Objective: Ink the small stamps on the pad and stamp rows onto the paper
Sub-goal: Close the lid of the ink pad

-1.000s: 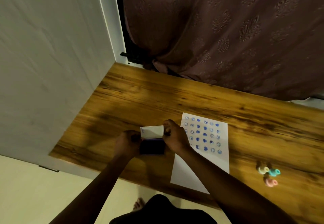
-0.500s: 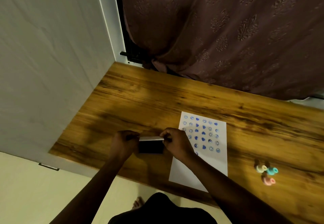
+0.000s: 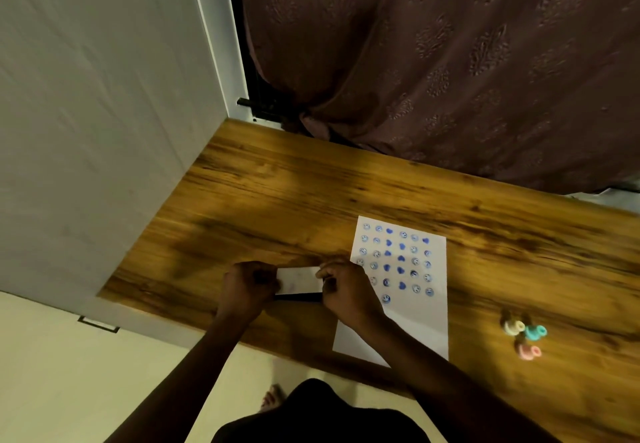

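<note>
Ink pad (image 3: 299,281): a small flat case with a white lid and a dark base edge showing along its near side; it lies on the wooden surface (image 3: 346,193) just left of the paper, near the front edge.
Left hand (image 3: 247,286): at the left end of the ink pad, fingers curled together and clamped on that end of the case.
Right hand (image 3: 346,290): at the right end of the ink pad, fingers bent and pinched on the lid's edge; the wrist and forearm cross the paper's lower left corner.
Lid: appears down flat over the base, with only a thin dark strip visible beneath; whether it is fully seated I cannot tell.
Paper (image 3: 415,321): a white sheet lying flat on the surface, right of the hands, its upper part filled with rows of blue prints, round faces and solid hearts; one lone print starts a further row below, and the lower part is blank.
Small stamps (image 3: 523,335): three lying in a loose cluster on the surface well to the right of the paper, one cream, one teal, one pink, touching or nearly touching one another.
Surroundings: a brown patterned curtain (image 3: 450,61) hangs behind the surface; a pale wall (image 3: 86,113) is to the left.
</note>
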The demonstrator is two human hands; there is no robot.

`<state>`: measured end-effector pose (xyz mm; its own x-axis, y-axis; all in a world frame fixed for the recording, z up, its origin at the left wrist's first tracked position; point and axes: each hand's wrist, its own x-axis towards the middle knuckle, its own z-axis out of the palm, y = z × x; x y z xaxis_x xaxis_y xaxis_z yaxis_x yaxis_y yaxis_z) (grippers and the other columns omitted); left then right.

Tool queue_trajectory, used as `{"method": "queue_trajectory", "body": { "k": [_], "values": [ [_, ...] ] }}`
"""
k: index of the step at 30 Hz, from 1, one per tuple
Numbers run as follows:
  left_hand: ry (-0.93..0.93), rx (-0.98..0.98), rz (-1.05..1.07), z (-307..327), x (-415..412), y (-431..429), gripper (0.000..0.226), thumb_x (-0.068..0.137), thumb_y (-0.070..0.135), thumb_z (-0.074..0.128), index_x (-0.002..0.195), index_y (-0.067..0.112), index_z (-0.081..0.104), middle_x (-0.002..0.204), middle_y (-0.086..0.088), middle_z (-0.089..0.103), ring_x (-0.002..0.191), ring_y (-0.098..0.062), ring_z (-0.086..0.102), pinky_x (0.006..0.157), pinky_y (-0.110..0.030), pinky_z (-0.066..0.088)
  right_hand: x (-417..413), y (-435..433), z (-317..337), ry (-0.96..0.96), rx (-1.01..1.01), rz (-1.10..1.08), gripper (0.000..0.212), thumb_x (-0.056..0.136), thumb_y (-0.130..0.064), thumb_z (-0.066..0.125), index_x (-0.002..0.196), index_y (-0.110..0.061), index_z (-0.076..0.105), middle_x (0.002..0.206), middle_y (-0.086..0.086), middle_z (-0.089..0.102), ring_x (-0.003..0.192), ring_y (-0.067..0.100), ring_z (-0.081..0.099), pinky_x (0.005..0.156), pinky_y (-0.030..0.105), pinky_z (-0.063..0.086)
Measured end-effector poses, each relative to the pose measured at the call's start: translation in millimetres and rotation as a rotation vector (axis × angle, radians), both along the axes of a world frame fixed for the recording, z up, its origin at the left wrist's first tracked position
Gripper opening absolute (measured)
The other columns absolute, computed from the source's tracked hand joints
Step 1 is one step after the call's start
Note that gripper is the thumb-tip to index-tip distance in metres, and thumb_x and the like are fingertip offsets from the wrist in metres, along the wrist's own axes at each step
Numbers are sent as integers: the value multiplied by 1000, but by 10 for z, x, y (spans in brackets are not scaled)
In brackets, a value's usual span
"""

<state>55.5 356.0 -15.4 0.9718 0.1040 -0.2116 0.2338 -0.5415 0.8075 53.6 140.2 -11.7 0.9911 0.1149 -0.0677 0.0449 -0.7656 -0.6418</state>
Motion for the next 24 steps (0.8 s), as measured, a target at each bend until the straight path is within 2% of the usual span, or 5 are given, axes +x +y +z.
{"method": "queue_trajectory", "body": {
  "k": [5,8,11,20,24],
  "values": [
    [18,-19,18,25,-34,-23,21,79,7,85,99,9,78,91,-3,74,86,-21,72,76,-35,61,-92,45,-28,3,26,-65,24,89,-13,67,111,-20,75,118,-3,74,110,11,67,98,21,50],
    [24,-20,12,10,-27,-42,21,79,4,83,99,8,78,97,-9,77,91,-26,73,80,-37,60,-129,56,-28,8,42,-80,26,91,-14,68,115,-19,74,118,-3,74,109,11,69,97,22,53],
    [63,-48,0,18,-38,-52,23,81,3,81,104,7,76,106,-13,77,97,-29,73,86,-47,62,-161,53,-36,66,70,-85,25,92,-15,68,117,-17,73,117,0,74,108,14,69,96,30,57],
    [75,-40,3,16,-42,-42,23,81,3,81,102,10,77,101,-11,77,91,-25,74,83,-45,63,-176,79,-26,121,70,-167,18,92,-20,71,109,-17,73,108,0,75,101,15,70,91,29,58],
    [81,-50,17,69,-52,-71,27,81,3,81,90,26,72,95,-5,74,86,-22,72,82,-42,62,-149,74,-17,165,123,-219,14,89,-16,74,103,-17,74,104,-1,75,96,11,69,74,12,53]
  ]
}}
